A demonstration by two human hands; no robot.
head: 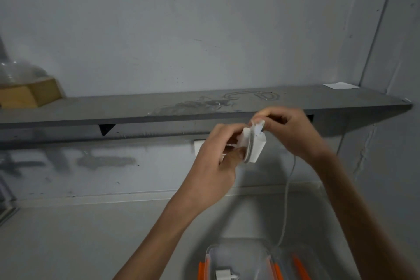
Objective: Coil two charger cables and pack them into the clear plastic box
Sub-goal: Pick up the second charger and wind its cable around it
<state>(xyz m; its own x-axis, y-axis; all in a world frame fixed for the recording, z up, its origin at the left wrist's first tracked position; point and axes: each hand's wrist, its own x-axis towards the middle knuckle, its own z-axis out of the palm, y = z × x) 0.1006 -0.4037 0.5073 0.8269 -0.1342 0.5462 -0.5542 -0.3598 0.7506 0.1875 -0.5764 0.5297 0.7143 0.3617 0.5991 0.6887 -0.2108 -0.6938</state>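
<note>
My left hand (212, 166) grips a white charger adapter (254, 145) held up in front of the shelf, with white cable wound around it. My right hand (288, 130) pinches the cable at the top of the adapter. A loose length of white cable (286, 191) hangs from the hands down toward the clear plastic box (238, 254) at the bottom of the view. The box has orange clips, and a white charger plug (223, 274) lies inside it.
A grey shelf (136, 109) runs along the wall behind the hands, with a wooden block (27, 93) and a glass vessel (16, 73) at its left end and a white paper (341, 85) at its right. An orange-edged lid (300, 266) lies right of the box.
</note>
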